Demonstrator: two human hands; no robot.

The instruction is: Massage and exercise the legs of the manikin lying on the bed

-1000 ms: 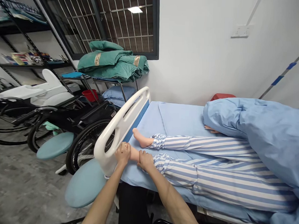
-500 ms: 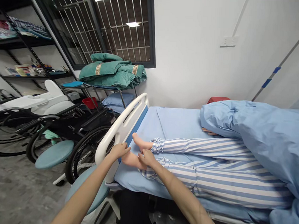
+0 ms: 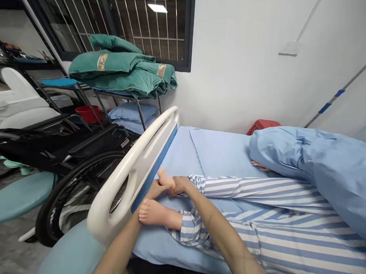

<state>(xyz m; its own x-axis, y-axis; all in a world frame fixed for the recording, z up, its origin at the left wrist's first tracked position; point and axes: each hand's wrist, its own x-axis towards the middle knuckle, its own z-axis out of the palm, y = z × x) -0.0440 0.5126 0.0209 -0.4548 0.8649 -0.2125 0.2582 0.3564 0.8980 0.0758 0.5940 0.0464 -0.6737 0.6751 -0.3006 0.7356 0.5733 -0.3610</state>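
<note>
- The quilt (image 3: pixel 315 171) hid the figure's body above the legs.
- The left hand (image 3: pixel 157 189) was partly hidden behind the raised foot (image 3: pixel 164 178).
- The bottom edge cut off the left forearm (image 3: pixel 117 251) and right forearm (image 3: pixel 227 238).
- Items on the shelf (image 3: pixel 25 64) were too small to tell.

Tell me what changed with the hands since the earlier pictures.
The left hand and right hand have let go of the nearer foot and moved up the bed onto the farther foot, holding it from both sides. The blue duvet and white bed rail stayed as they were.

This is a hospital ward or care room: a bed (image 3: pixel 219 148) with white rail (image 3: pixel 139 167), wheelchair (image 3: pixel 61 146), striped pyjamas (image 3: pixel 287 238), barred window (image 3: pixel 145 26).
</note>
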